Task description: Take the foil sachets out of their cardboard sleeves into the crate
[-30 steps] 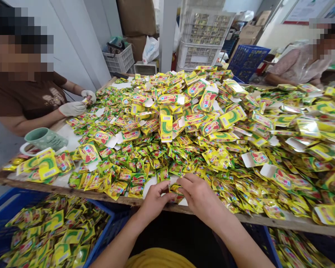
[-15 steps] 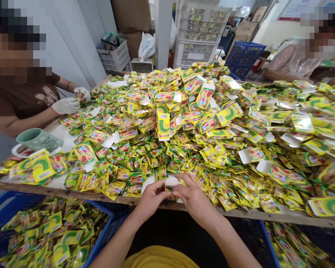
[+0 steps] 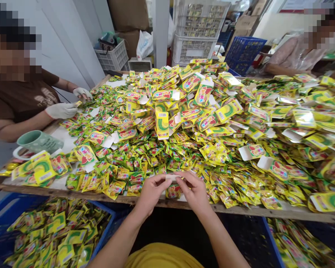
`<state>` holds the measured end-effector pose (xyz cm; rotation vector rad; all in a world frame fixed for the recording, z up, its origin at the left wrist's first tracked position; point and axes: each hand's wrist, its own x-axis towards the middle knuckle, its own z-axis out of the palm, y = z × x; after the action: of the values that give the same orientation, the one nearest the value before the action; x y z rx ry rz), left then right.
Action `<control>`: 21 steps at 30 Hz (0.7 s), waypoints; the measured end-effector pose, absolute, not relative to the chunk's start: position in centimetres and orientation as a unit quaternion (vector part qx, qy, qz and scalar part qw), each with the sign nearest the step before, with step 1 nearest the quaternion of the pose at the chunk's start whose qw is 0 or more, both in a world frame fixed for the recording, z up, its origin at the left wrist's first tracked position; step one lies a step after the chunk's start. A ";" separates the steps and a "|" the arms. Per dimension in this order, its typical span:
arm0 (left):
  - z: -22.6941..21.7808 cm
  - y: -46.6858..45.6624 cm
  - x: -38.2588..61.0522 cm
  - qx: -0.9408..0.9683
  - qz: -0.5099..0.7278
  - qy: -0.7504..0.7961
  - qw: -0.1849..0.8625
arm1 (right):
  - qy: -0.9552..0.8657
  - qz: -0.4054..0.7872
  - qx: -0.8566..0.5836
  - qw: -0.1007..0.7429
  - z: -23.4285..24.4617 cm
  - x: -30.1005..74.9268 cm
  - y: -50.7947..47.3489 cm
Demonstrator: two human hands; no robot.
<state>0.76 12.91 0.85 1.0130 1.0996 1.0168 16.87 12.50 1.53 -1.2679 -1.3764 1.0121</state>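
Between my two hands, at the table's near edge, is a small yellow, green and red printed box (image 3: 173, 192) with its white end flap facing up. My left hand (image 3: 152, 192) pinches the flap's left side, thumb and fingers together. From the other side my right hand (image 3: 194, 189) pinches the same flap with its thumb and index finger. Fingers cover the flap's ends. Just beyond my hands lie many small green and yellow candy sachets (image 3: 145, 154). Flattened and open printed boxes (image 3: 162, 121) are heaped behind them.
A green mug (image 3: 40, 141) stands at the table's left. Blue crates (image 3: 107, 227) of packets sit below the table edge on both sides. A co-worker's gloved hands (image 3: 61, 111) handle a packet at the left; another person sits at far right. White crates (image 3: 194, 48) stack behind.
My hands have come over the box's top, and its white flap now lies between my fingertips. The left co-worker's gloved hands have moved slightly apart, showing a yellow packet.
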 end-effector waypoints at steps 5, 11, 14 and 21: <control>-0.1 13.5 1.4 0.492 0.463 0.519 0.523 | -0.495 0.517 -0.505 0.482 0.9 17.5 13.9; -0.5 14.1 1.7 0.542 0.463 0.501 0.491 | -0.460 0.525 -0.527 0.485 0.4 17.7 13.7; -0.5 14.2 1.1 0.604 0.463 0.461 0.457 | -0.529 0.471 -0.516 0.481 0.4 18.0 13.4; -1.0 13.6 0.0 0.668 0.447 0.420 0.421 | -0.671 0.308 -0.479 0.475 0.1 18.3 12.1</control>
<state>-0.01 13.57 -0.97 1.6735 1.0529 1.1207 18.25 12.09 0.06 -1.1703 -1.6409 0.7531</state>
